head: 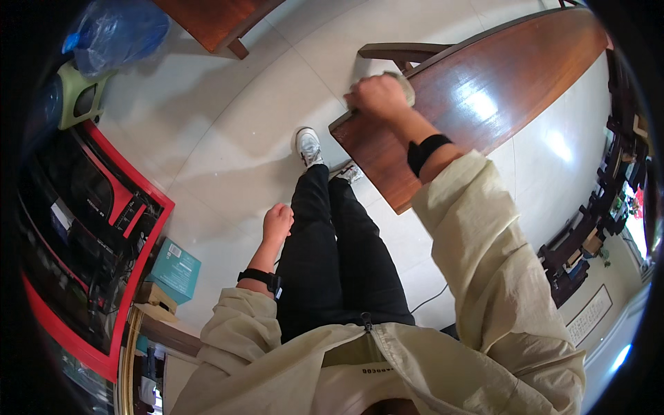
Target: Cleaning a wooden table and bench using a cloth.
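My right hand (377, 94) is over the near left corner of a long polished wooden bench or table (467, 104). It grips a greenish-brown cloth or pad (403, 88), partly hidden under the fingers, at the wooden edge. My left hand (278, 222) hangs beside my left thigh, its fingers curled, with nothing visible in it. Each wrist has a black strap. Below are my black trousers and white shoes (309, 145) on the tiled floor.
On the left stands a red-framed black cabinet or machine (166, 202), with a teal box (176, 270) and a cardboard box (155, 301) beside it. A green plastic stool (67, 98), a bagged blue water bottle (119, 36) and another wooden piece of furniture (218, 21) are farther off.
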The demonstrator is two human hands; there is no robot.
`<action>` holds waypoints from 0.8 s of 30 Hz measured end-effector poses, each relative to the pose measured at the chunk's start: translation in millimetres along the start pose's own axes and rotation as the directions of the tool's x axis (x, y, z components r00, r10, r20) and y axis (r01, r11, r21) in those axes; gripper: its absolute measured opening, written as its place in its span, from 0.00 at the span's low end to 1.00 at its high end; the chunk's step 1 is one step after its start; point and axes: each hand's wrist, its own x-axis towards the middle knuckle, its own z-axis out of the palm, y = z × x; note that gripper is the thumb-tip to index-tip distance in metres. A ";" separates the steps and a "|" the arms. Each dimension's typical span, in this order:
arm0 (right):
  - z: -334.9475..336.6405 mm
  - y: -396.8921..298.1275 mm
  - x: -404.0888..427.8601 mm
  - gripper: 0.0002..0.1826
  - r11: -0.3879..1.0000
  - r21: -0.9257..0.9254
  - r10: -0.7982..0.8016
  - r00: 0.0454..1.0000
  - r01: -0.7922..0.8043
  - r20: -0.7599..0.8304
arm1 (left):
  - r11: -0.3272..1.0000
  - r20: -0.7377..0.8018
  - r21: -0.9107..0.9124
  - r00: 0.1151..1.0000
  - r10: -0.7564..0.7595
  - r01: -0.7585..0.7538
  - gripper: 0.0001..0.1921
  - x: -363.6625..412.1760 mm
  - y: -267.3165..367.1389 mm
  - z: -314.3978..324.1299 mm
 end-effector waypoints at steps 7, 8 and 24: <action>5.5 -60.4 -19.8 0.12 0.957 0.268 -0.049 0.974 0.109 -0.221 | 1.000 -0.001 0.017 1.000 -0.024 0.024 0.11 -0.5 7.5 1.0; 6.9 -61.0 -22.9 0.10 0.935 0.308 -0.087 0.953 0.179 -0.291 | 0.999 0.000 0.022 1.000 -0.024 0.024 0.11 0.6 7.4 1.4; 16.0 -64.0 -67.1 0.11 0.773 0.064 -0.602 0.762 0.631 -0.237 | 0.997 0.061 0.045 0.996 0.057 -0.060 0.13 14.2 25.6 12.2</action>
